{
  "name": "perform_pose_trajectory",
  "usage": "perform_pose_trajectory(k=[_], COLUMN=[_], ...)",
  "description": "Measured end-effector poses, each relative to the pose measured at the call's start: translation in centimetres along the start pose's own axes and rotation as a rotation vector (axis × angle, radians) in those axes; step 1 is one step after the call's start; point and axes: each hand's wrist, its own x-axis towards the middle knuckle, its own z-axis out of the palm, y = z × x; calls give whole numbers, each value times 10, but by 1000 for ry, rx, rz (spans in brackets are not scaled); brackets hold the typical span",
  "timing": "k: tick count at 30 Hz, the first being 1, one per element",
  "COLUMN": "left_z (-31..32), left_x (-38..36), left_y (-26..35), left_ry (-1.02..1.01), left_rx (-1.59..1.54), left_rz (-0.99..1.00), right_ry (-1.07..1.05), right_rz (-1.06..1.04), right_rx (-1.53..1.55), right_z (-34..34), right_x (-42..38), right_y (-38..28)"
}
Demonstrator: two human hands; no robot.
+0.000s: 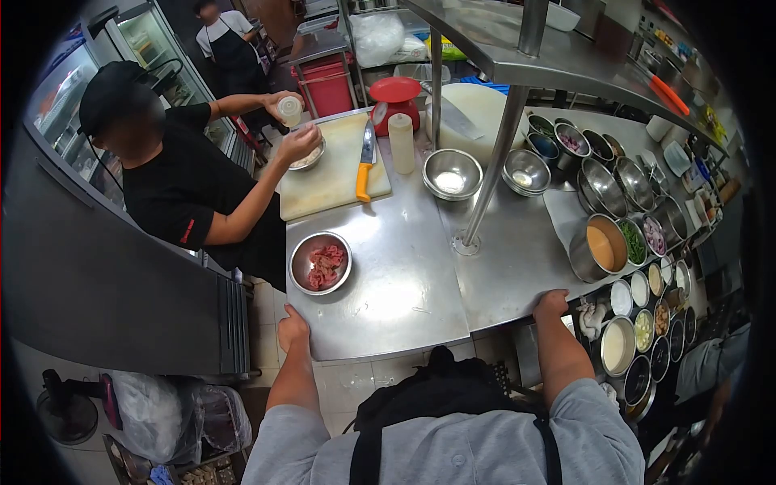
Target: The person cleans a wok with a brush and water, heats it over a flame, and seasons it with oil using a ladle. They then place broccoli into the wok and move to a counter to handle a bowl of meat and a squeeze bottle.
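Note:
My left hand [293, 329] is wrapped around the left front corner of the steel table [396, 311]. Farther right, my right hand [552, 304] grips the front edge of the same worktop, its fingers partly hidden. A steel bowl [345, 275] with slices of raw red meat [326, 266] sits just beyond my left hand. Near my right hand stands a deep steel pot [579, 252] of orange sauce.
A co-worker [174, 178] at the left holds a small container [288, 110] over a bowl by a cutting board [323, 198] with a yellow-handled knife [365, 166]. A shelf post [495, 145] rises mid-table. Stacked bowls [453, 175] and ingredient tubs [621, 297] stand rightward.

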Motion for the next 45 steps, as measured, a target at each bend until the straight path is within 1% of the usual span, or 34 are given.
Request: perform_pose_trajectory(k=[5, 9, 15, 19, 21, 23, 25, 27, 28, 37, 40, 42, 45], left_z=[-4, -4, -5, -3, -4, -4, -1, 0, -2, 1, 0, 0, -1], left_x=[-4, -4, -5, -1, -2, -3, 1, 0, -2, 3, 2, 0, -1], left_y=[2, 4, 4, 3, 2, 2, 1, 0, 0, -2, 0, 1, 0], left_ry=[15, 15, 23, 1, -8, 2, 4, 5, 1, -14, -14, -9, 6], left_rx=[-4, 2, 13, 16, 17, 13, 14, 16, 10, 7, 10, 8, -1], left_rz=[-16, -27, -22, -28, -25, -18, -19, -16, -9, -4, -12, -12, -24], right_ry=[-73, -148, -54, -48, -109, -102, -95, -114, -113, -134, -96, 16, 5], right_rz=[-18, -46, -34, -59, -110, -103, -95, -18, -18, -14, -40, -97, -113], right_rx=[-4, -32, -129, -139, -192, -196, -195, 23, 27, 16, 1, -150, -106], right_z=[-3, -14, -9, -3, -1, 0, -5, -14, -14, -12, -8, -3, -7], right_x=[11, -22, -10, 10, 21, 24, 8, -17, -16, -11, 0, 5, -6], right_y=[5, -3, -2, 6, 11, 12, 6, -3, -3, -1, 3, 4, 2])
